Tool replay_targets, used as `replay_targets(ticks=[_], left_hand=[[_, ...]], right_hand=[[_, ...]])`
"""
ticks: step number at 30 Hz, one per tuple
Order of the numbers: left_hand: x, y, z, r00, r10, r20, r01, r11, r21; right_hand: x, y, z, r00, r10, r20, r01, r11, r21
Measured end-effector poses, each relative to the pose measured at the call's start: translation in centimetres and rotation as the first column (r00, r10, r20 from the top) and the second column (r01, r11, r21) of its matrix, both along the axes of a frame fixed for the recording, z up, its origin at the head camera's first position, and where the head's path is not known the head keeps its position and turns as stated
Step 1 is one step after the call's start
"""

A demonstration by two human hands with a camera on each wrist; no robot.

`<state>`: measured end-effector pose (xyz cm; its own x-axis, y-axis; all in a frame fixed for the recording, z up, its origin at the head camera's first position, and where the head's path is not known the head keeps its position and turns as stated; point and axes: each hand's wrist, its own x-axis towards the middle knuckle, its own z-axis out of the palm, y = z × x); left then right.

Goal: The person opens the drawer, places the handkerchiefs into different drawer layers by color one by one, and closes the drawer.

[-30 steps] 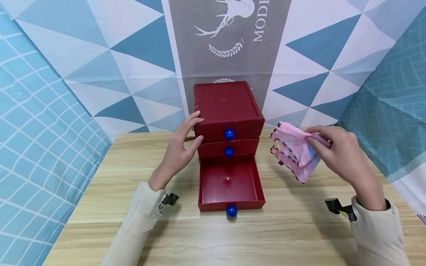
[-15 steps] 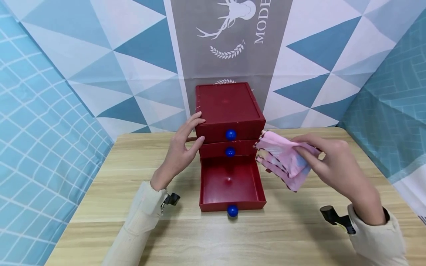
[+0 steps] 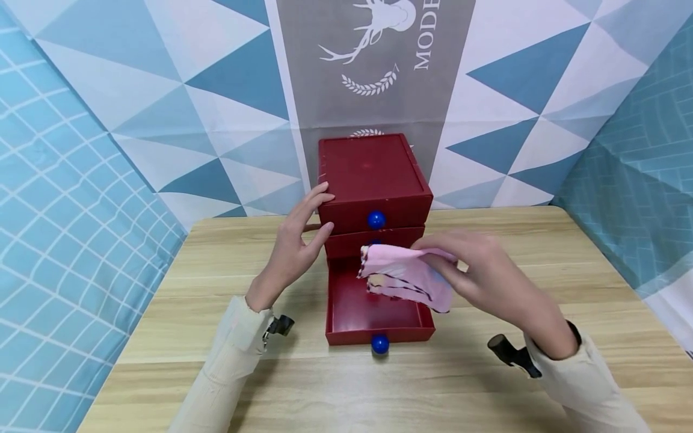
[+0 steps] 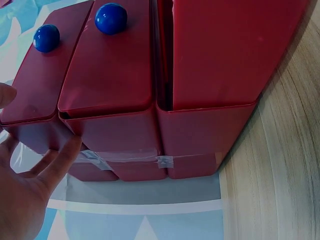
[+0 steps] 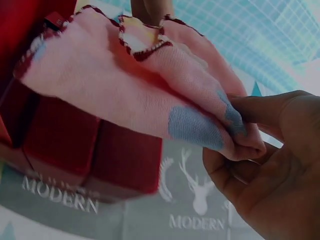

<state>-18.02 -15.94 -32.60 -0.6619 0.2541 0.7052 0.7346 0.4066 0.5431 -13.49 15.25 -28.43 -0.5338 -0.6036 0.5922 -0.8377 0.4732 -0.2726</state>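
Observation:
A dark red chest of three drawers [image 3: 373,168] with blue ball knobs stands against the back wall. Its bottom drawer [image 3: 346,316] is pulled out, and the two upper ones are in. My left hand [image 3: 292,246] rests on the chest's upper left side, fingers spread along the edge; in the left wrist view its fingertips touch the side wall. My right hand [image 3: 482,276] pinches a folded pink cloth [image 3: 406,273] with dark stitched edges. The cloth hangs over the open drawer and covers part of it and most of the middle knob. Blue patches on the cloth [image 5: 195,127] show in the right wrist view.
The chest stands on a light wood table [image 3: 216,337]. Behind it hangs a patterned cloth backdrop [image 3: 373,72] with a deer print. Blue tiled sheets [image 3: 70,198] close off the left and right sides. Clear tape [image 4: 165,161] runs across the chest's side.
My right hand has carried the pink cloth leftward, from beside the chest to over the open bottom drawer. The left hand has stayed on the chest's side.

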Motion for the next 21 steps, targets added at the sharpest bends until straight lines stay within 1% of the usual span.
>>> replay_targets(ticks=[5,8,10,13,15,16,19,21], left_hand=[[-0.1,0.0,-0.1,1.000,-0.006,-0.005,0.006,1.000,-0.006],[-0.2,0.0,-0.2,1.000,-0.003,-0.008,0.003,1.000,-0.008],[-0.2,0.0,-0.2,1.000,-0.002,-0.008,0.002,1.000,-0.003],[-0.2,-0.1,-0.2,1.000,0.001,-0.012,-0.001,1.000,0.002],[-0.3,-0.1,-0.2,1.000,-0.001,-0.013,0.001,1.000,0.003],[-0.3,-0.1,-0.2,1.000,-0.003,-0.013,0.003,1.000,0.003],[-0.3,-0.1,-0.2,1.000,-0.004,-0.009,0.004,1.000,0.001],[-0.2,-0.1,-0.1,1.000,-0.003,-0.001,0.003,1.000,-0.001]], right_hand=[[-0.6,-1.5,-1.3,0.994,0.102,0.050,-0.100,0.994,-0.046],[-1.2,-2.3,-2.3,0.986,0.132,0.100,-0.125,0.990,-0.073],[-2.0,-2.7,-3.3,0.978,0.139,0.155,-0.128,0.988,-0.082],[-3.5,-3.1,-5.1,0.956,0.129,0.262,-0.115,0.991,-0.069],[-4.6,-3.1,-6.3,0.938,0.101,0.332,-0.093,0.995,-0.042],[-5.1,-3.0,-6.8,0.932,0.081,0.354,-0.077,0.997,-0.026],[-6.2,-2.6,-8.0,0.921,0.017,0.389,-0.024,1.000,0.014],[-6.8,-2.5,-8.7,0.924,-0.008,0.383,-0.005,0.999,0.034]])
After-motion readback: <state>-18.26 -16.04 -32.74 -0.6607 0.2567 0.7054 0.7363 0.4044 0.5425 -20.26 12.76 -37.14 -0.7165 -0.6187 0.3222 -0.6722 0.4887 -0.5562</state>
